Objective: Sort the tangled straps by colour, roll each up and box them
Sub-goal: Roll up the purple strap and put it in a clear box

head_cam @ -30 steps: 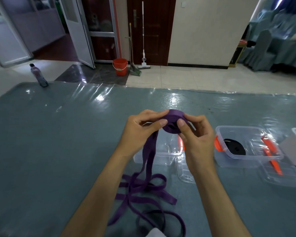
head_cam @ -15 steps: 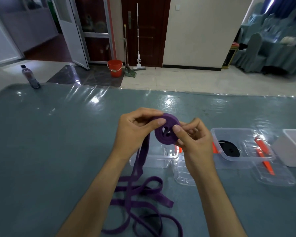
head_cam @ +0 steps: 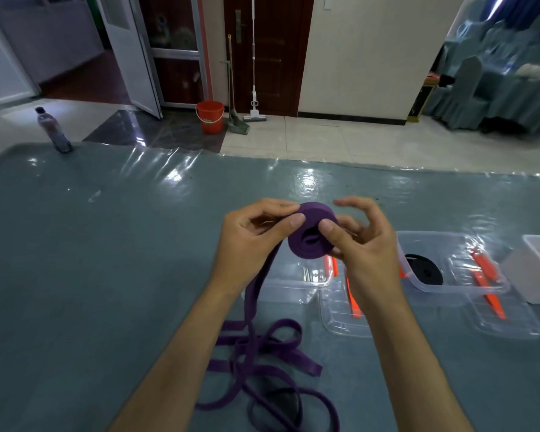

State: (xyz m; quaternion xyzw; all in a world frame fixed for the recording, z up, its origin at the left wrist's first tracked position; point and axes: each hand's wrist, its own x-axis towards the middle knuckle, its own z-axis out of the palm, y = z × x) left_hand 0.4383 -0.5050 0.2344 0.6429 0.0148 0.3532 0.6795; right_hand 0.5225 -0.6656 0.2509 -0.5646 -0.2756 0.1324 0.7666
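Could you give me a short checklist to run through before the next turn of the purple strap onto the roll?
1. Roll held: ok. The left hand and right hand both pinch the purple roll above the table.
2. Roll tight and even: cannot tell; only one side shows.
3. Loose strap free of knots: not ok. It lies in crossed loops on the table.
4. Strap feeds straight to the roll: ok. It hangs from the roll under the left hand.
5. Box ready: ok. An open clear box sits behind the hands; the next box holds a black roll.
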